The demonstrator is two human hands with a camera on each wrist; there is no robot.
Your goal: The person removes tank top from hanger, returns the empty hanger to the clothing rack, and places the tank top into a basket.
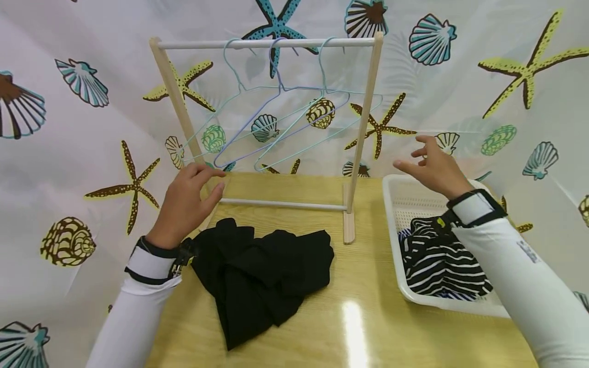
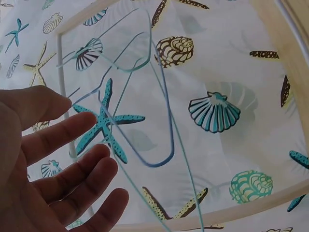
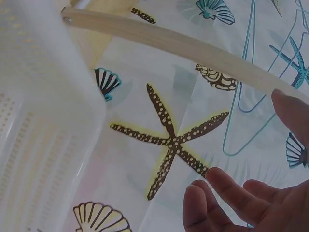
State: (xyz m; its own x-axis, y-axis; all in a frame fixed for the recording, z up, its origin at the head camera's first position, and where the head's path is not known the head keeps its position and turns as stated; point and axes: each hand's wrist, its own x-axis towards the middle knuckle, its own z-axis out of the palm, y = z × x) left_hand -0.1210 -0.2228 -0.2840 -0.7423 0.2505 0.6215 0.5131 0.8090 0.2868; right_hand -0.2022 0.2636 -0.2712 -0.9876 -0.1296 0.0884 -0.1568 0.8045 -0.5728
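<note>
My left hand (image 1: pixel 187 200) hovers near the left post of a small clothes rack, above a crumpled black cloth garment (image 1: pixel 271 276) on the table. Its fingers are relaxed and hold nothing; the left wrist view shows them spread apart. Over the white basket (image 1: pixel 392 220) at the right, my right hand (image 1: pixel 434 166) is raised with loosely bent fingers and nothing in it. Three hangers hang from the rack's rail (image 1: pixel 193 45): two teal ones and a blue-purple hanger (image 1: pixel 250 122) between them. Black-and-white striped clothing (image 1: pixel 442 255) lies in the basket, partly behind my right wrist.
The rack's right wooden post (image 1: pixel 365 117) stands between the hangers and the basket. A low crossbar (image 1: pixel 285 205) joins the posts near the wooden table (image 1: pixel 368 286). Behind everything hangs a white curtain (image 1: pixel 488 30) printed with shells and starfish.
</note>
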